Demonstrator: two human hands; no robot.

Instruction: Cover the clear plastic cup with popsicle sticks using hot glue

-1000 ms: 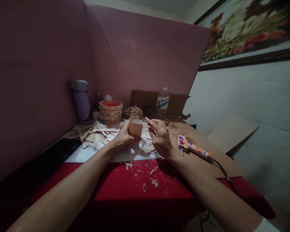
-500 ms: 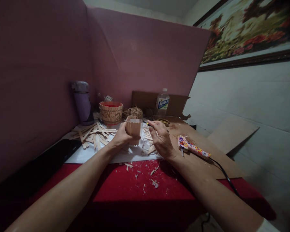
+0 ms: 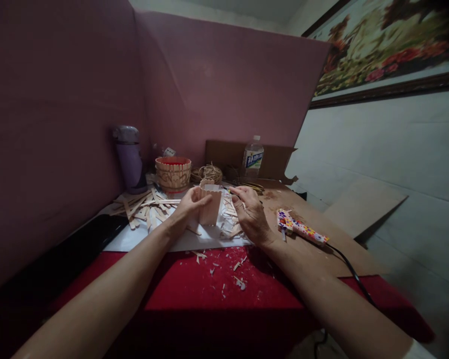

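Facing pink panels point(image 3: 228, 85), hands point(image 3: 189, 207) work over white paper point(image 3: 202, 242).

With the cup point(image 3: 210, 214) as the clock's centre and twelve straight ahead of the person, the left hand point(image 3: 192, 205) grips it from nine; the right hand point(image 3: 250, 212) is beside it at three. Paper point(image 3: 205, 242) lies beneath them, over the cloth point(image 3: 194, 294). A pile of sticks point(image 3: 138, 205) spreads on the paper at nine. Behind it stand a tub point(image 3: 173, 175) at eleven and a flask point(image 3: 130, 164) at ten. Twine point(image 3: 211, 173) lies at twelve; a bottle point(image 3: 253, 157) stands at one, before a cardboard panel point(image 3: 277, 162). Beyond the right hand, at three, a glue gun point(image 3: 303, 230) lies on a board point(image 3: 318, 222), its cord point(image 3: 349, 265) running toward four. Scraps point(image 3: 240, 284) lie on the cloth at six. A picture point(image 3: 392, 55) hangs at two.
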